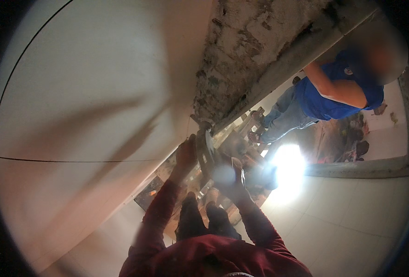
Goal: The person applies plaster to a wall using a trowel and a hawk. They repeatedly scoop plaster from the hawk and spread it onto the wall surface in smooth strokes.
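Both my hands are closed on a power tool with a rounded metal guard, its details smeared by glare and haze. My left hand grips it at the left, close to the wall. On the other side my right hand wraps round its body; a pale light spot covers part of that hand. The tool's far end meets the lower end of a rough, bare concrete edge. Whether it touches the concrete I cannot tell.
A smooth pale wall rises at my left, with shadows on it. Beyond the opening at right stands a person in a blue shirt. A very bright lamp shines beside my right hand. Blurred wooden boards lie below the tool.
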`<state>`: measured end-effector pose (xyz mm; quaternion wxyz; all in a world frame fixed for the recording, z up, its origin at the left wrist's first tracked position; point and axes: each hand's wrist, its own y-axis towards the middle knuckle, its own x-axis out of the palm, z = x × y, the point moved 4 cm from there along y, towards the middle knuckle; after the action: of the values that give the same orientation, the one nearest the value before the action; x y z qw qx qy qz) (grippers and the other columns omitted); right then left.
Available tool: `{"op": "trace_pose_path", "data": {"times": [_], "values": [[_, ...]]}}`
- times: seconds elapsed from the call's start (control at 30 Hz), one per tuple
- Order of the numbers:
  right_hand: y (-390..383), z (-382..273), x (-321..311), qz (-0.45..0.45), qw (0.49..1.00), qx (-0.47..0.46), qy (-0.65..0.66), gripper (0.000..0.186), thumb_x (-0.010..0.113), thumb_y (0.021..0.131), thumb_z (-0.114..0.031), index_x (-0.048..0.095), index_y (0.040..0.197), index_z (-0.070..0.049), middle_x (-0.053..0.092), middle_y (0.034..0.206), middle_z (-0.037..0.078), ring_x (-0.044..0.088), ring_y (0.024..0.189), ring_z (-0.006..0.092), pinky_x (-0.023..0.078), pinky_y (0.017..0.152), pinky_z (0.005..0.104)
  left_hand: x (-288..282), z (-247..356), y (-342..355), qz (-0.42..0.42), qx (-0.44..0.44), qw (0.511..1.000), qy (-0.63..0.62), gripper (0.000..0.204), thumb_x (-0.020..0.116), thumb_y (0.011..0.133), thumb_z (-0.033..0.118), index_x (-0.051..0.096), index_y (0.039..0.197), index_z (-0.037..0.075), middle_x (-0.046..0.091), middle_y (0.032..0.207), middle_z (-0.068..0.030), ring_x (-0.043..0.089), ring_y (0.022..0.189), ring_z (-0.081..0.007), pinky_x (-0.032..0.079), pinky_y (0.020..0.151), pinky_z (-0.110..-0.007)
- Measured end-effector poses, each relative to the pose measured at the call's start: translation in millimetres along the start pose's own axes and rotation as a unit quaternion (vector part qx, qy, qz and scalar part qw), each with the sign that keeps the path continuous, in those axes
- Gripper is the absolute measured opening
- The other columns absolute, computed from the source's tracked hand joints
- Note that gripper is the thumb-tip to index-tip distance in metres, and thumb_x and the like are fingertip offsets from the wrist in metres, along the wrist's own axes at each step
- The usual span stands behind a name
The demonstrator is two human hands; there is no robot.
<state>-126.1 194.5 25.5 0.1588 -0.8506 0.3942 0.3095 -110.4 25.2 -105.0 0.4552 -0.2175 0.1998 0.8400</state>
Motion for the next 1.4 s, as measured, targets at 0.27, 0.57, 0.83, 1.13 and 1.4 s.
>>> {"op": "trace_pose_path", "data": {"times": [0.27, 0.57, 0.83, 1.13, 1.4], "values": [[-85.0, 52.2, 18.9, -0.001, 0.987, -0.086, -0.134, 0.028, 0.059, 0.09, -0.017, 0.052, 0.113, -0.002, 0.061, 0.087, 0.024, 0.066, 0.074, 0.0368, 0.053, 0.058, 0.0429, -2.2, 1.7, -56.5, 0.003, 0.037, 0.989, 0.144, 0.03, 0.054, 0.093, 0.036, 0.055, 0.095, 0.006, 0.062, 0.072, -0.0185, 0.063, 0.065, -0.0391, 0.05, 0.056, -0.05], [-108.9, 110.1, 67.9, 0.007, 0.968, -0.213, -0.132, 0.043, 0.066, 0.08, -0.005, 0.049, 0.12, -0.001, 0.058, 0.107, 0.022, 0.065, 0.077, 0.0347, 0.053, 0.055, 0.0393, 9.2, -6.9, -39.4, 0.094, 0.009, 0.992, 0.08, 0.028, 0.054, 0.094, 0.033, 0.054, 0.089, 0.005, 0.059, 0.07, -0.0187, 0.06, 0.064, -0.0402, 0.047, 0.053, -0.051], [-59.9, 128.7, 76.1, 0.103, 0.957, -0.266, -0.058, 0.04, 0.07, 0.079, -0.012, 0.055, 0.113, 0.003, 0.064, 0.096, 0.021, 0.066, 0.074, 0.0328, 0.053, 0.058, 0.0393, 24.2, -19.3, -14.1, 0.065, -0.018, 0.991, 0.114, 0.033, 0.057, 0.093, 0.036, 0.05, 0.081, 0.005, 0.058, 0.06, -0.0143, 0.061, 0.056, -0.0373, 0.047, 0.051, -0.046], [-27.8, 139.1, 70.7, 0.154, 0.934, -0.303, 0.109, 0.039, 0.074, 0.079, -0.021, 0.059, 0.105, 0.004, 0.068, 0.09, 0.02, 0.069, 0.074, 0.0316, 0.054, 0.066, 0.0367, 21.1, -30.3, -1.4, 0.072, 0.014, 0.992, 0.107, 0.034, 0.058, 0.092, 0.037, 0.049, 0.084, 0.005, 0.061, 0.064, -0.0145, 0.062, 0.058, -0.0359, 0.048, 0.052, -0.045], [-0.4, 117.1, 66.1, 0.123, 0.953, -0.274, 0.045, 0.043, 0.072, 0.078, -0.024, 0.056, 0.11, 0.001, 0.066, 0.088, 0.019, 0.067, 0.073, 0.0337, 0.052, 0.064, 0.0396, 17.8, -24.9, -3.0, 0.048, -0.017, 0.991, 0.124, 0.037, 0.057, 0.093, 0.041, 0.049, 0.083, 0.006, 0.06, 0.062, -0.015, 0.061, 0.056, -0.0379, 0.049, 0.052, -0.047]]}}
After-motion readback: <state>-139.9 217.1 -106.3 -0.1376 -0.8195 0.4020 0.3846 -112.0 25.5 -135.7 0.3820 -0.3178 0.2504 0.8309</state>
